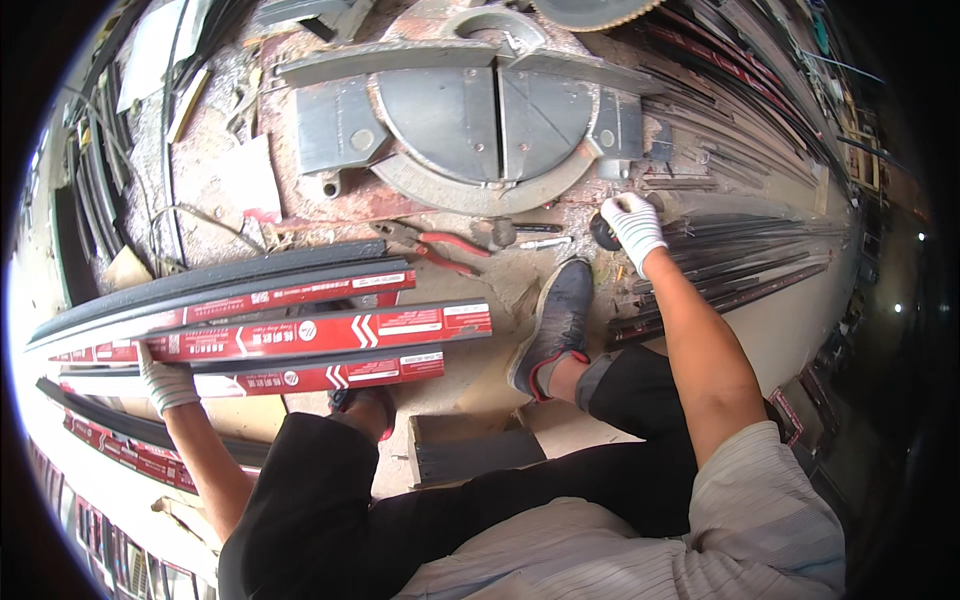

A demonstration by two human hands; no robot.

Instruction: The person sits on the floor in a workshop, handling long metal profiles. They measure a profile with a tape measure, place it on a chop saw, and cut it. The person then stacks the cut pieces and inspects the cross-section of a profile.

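Note:
My left hand [168,388], in a white knit glove, grips the long profile strips at the left, its fingers partly hidden under them. The nearest is a dark strip with red-and-white film [330,376]; a longer red-filmed strip [360,330] lies just beyond it. Further off rests another red-filmed strip with a dark upper face [300,275]. My right hand [636,228], also gloved, has its fingers curled at a black round object [603,232] in front of the mitre saw base [440,190]. What that object is, I cannot make out.
Red-handled pliers [440,240], a hammer head [502,234] and a white marker [545,243] lie before the saw base. A toothed saw blade [600,8] shows at the top. Dark offcuts [730,250] spread at the right. My shoe [560,320] stands near the strip ends.

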